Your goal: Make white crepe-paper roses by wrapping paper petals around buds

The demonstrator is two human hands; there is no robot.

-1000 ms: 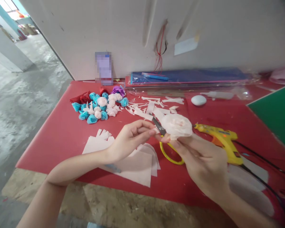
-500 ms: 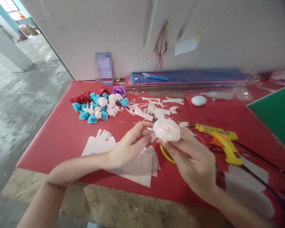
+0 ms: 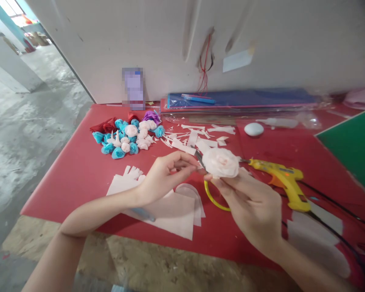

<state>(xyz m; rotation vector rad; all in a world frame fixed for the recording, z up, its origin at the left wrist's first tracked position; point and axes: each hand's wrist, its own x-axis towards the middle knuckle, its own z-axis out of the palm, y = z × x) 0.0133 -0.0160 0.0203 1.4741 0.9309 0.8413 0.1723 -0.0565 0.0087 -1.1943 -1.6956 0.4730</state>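
A white paper rose (image 3: pixel 221 162) is held up over the table, its underside pinched between the thumb and fingers of my right hand (image 3: pixel 254 207). Just left of it is my left hand (image 3: pixel 164 174), thumb and fingertips pressed together; whatever they may hold is too small to make out. Under and behind the rose lies a pair of scissors with a yellow handle (image 3: pixel 214 198), partly hidden. White paper sheets (image 3: pixel 176 215) and a blue pen (image 3: pixel 144 213) are beneath my left forearm and hand.
Finished paper flowers (image 3: pixel 127 138) in blue, white, red and purple sit at the left. White scraps (image 3: pixel 197 138) lie mid-table. A yellow glue gun (image 3: pixel 281 178) with a black cord rests at the right, near a white egg-shaped object (image 3: pixel 254 129). A green board (image 3: pixel 353 142) stands far right.
My right hand has moved the rose slightly right and up. My left fingertips have come away from the rose's edge, and more of the scissors and pen shows.
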